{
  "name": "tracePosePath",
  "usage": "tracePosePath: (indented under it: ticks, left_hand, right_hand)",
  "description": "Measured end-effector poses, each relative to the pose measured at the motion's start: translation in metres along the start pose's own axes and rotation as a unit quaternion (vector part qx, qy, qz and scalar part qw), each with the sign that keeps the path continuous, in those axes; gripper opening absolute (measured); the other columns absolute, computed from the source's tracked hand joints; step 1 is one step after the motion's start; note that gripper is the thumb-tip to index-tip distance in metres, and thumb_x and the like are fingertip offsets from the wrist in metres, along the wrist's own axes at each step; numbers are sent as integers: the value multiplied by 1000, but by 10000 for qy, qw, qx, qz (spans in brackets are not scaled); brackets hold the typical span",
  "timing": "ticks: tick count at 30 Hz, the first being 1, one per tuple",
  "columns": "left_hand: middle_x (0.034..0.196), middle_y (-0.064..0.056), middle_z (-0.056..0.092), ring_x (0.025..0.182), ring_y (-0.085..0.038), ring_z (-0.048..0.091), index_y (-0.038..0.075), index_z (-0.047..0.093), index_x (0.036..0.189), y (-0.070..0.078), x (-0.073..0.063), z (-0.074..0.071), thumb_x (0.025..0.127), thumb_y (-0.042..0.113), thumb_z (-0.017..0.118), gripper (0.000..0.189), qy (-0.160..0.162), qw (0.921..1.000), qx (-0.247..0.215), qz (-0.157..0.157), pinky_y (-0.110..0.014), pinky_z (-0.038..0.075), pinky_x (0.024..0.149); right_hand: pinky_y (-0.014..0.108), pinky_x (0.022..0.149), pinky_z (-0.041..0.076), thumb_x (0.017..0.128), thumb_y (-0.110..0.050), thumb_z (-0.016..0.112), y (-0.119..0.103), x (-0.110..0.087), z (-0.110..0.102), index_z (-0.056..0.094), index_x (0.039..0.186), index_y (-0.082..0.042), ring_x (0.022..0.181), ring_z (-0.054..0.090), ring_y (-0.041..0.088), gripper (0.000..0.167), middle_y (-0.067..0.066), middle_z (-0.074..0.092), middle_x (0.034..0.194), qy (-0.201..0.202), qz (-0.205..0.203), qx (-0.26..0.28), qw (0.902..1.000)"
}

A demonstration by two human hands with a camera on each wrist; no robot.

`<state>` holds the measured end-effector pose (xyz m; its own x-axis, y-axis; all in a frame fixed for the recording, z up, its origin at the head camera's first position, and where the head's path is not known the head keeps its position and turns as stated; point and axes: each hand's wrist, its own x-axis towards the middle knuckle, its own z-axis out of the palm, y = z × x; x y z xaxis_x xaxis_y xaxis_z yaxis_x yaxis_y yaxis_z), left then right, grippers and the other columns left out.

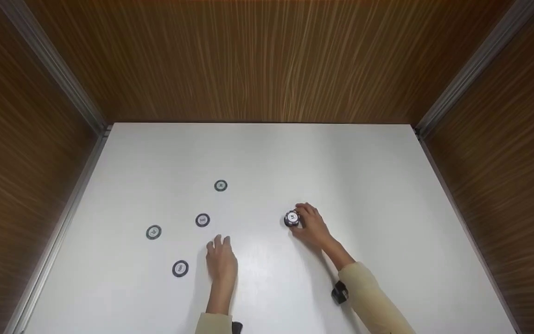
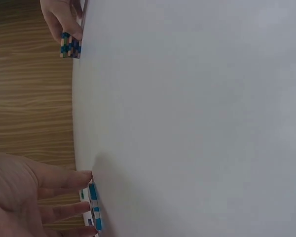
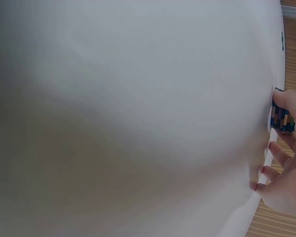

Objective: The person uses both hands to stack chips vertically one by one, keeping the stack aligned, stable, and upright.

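Note:
My right hand (image 1: 313, 228) grips a stack of poker chips (image 1: 292, 218) between thumb and fingers, right of the table's middle. In the right wrist view, the stack (image 3: 282, 118) shows many-coloured edges, with the thumb on it and the other fingertips spread close to the tabletop. My left hand (image 1: 222, 262) hovers with fingers loosely extended and nothing in its grasp. Just beyond its fingertips lies a dark-rimmed poker chip (image 1: 202, 220). From the left wrist, a chip with a blue and white edge (image 2: 93, 207) appears right at the fingertips.
More single chips lie flat on the white tabletop (image 1: 364, 176): a greenish one (image 1: 220, 185) farther back, another greenish one (image 1: 153, 232) at the left, and a dark-rimmed one (image 1: 180, 268) nearer the front. Wood-grain panels (image 1: 248, 60) wall the table at the back and both sides.

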<state>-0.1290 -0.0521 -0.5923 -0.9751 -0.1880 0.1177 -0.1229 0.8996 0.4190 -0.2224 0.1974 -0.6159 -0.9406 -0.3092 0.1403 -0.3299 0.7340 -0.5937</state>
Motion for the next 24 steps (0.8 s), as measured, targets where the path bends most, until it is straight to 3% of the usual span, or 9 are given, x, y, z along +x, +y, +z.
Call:
tracePosePath:
  ticks: [7, 13, 18, 24]
  left_hand:
    - [107, -23, 53, 97, -36, 51, -6, 62, 104, 0, 3, -1, 83, -4, 58, 21, 12, 10000, -54, -44, -37, 51, 74]
    - [106, -24, 53, 96, -37, 51, -6, 62, 103, 1, 0, -1, 77, -9, 60, 26, 20, 9998, -188, -70, -39, 51, 73]
    - [107, -26, 52, 97, -38, 50, -8, 59, 108, 1, 0, -3, 80, -9, 56, 28, -122, 9996, -116, -228, -40, 50, 75]
    - [91, -22, 53, 85, -36, 52, -9, 61, 96, 1, 3, -4, 77, -8, 62, 19, 45, 9994, -248, -239, -39, 50, 70]
  right_hand:
    - [51, 102, 27, 73, -11, 75, 0, 1, 1, 55, 111, 0, 123, 34, 40, 44, 16, 46, 125, 51, -33, -56, 10000]
    - [51, 102, 27, 73, -13, 75, 0, 1, 0, 55, 112, 0, 123, 33, 39, 46, 15, 46, 126, -21, 13, -74, 10000]
    - [51, 103, 26, 73, -13, 74, 0, 2, 0, 55, 112, 1, 124, 33, 40, 46, 15, 46, 126, -12, -26, -43, 10000]
    - [51, 102, 27, 71, -13, 74, 2, 2, -1, 56, 111, 1, 122, 35, 40, 46, 16, 48, 124, 81, -99, -6, 9999]
